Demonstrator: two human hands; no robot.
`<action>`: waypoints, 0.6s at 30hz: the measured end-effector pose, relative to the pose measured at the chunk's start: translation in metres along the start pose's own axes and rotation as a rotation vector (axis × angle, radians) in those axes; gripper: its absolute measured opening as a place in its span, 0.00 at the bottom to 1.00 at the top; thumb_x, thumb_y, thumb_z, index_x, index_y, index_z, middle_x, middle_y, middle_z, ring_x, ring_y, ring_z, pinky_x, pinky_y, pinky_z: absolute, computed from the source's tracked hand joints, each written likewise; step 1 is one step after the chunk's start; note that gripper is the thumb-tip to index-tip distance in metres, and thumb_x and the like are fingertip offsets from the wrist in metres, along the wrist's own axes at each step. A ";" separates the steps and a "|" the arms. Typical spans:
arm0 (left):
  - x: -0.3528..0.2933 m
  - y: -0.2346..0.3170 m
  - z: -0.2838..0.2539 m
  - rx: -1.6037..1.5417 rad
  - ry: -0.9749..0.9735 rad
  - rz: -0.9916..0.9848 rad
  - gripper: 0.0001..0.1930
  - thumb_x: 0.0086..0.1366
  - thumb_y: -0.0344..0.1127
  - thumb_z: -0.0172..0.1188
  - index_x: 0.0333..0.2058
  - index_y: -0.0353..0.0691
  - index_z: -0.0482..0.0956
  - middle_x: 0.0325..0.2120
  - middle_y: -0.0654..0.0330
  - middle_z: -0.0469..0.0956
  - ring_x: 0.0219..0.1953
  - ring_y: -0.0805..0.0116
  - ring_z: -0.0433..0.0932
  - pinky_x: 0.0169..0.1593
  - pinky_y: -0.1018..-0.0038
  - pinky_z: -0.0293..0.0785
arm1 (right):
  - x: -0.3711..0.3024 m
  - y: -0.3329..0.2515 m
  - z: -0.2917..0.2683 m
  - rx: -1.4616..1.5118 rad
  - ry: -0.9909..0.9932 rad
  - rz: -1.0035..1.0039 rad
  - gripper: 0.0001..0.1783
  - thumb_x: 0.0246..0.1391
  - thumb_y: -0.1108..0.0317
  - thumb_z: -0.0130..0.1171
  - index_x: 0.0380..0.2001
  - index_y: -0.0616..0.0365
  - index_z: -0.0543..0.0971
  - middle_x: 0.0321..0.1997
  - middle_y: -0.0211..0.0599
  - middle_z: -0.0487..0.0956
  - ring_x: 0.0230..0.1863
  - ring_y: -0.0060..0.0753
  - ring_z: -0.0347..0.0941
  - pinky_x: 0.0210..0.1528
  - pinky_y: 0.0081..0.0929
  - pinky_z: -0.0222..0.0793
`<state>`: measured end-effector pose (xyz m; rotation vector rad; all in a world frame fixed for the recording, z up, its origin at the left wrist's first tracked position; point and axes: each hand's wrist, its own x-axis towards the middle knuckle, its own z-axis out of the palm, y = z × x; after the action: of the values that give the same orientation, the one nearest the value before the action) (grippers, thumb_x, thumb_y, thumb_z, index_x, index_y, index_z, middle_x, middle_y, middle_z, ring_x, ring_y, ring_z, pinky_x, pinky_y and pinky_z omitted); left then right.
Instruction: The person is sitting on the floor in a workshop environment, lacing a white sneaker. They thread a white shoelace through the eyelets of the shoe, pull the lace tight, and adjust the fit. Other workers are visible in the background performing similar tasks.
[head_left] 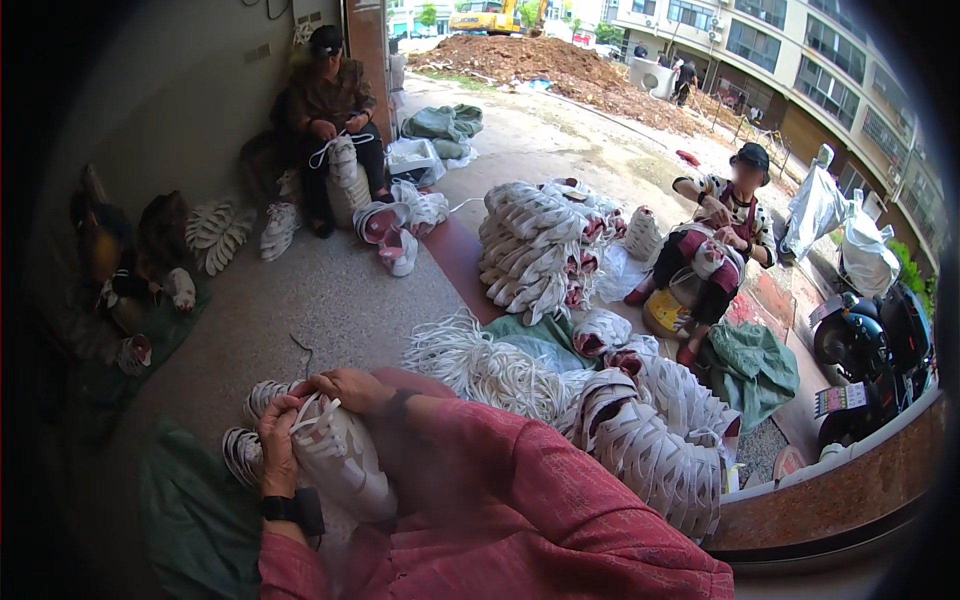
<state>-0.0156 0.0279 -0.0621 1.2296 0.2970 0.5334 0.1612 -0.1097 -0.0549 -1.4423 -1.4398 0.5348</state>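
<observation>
A white shoe [352, 470] with strappy sides stands in front of me, close to my lap. My left hand [276, 445] is closed along its left edge, the fingertips at a white shoelace [318, 412] that loops over the top of the shoe. From the other side my right hand [350, 388] reaches across, its fingers pinched on the same lace near the upper end. Just beyond my left hand lie more white shoes [240, 455], partly hidden by it. My palms hide part of the lace.
Loose white laces [490, 362] lie in a heap ahead. Stacked white shoes [545, 245] stand behind them, with a long row of shoes [655, 450] to my right. Two people, one seated left [335, 110] and one right [735, 215], handle shoes. Green sacking [195, 510] lies at lower left.
</observation>
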 end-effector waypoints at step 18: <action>0.000 0.001 0.009 -0.006 0.048 -0.003 0.07 0.65 0.22 0.52 0.35 0.40 0.79 0.39 0.60 0.82 0.40 0.70 0.80 0.49 0.73 0.77 | -0.004 -0.003 -0.003 -0.002 0.023 -0.024 0.28 0.70 0.55 0.29 0.52 0.51 0.80 0.43 0.52 0.83 0.46 0.56 0.78 0.53 0.43 0.70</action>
<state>-0.0119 0.0210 -0.0582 1.2119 0.3378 0.5611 0.1616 -0.1156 -0.0523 -1.4267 -1.4384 0.5007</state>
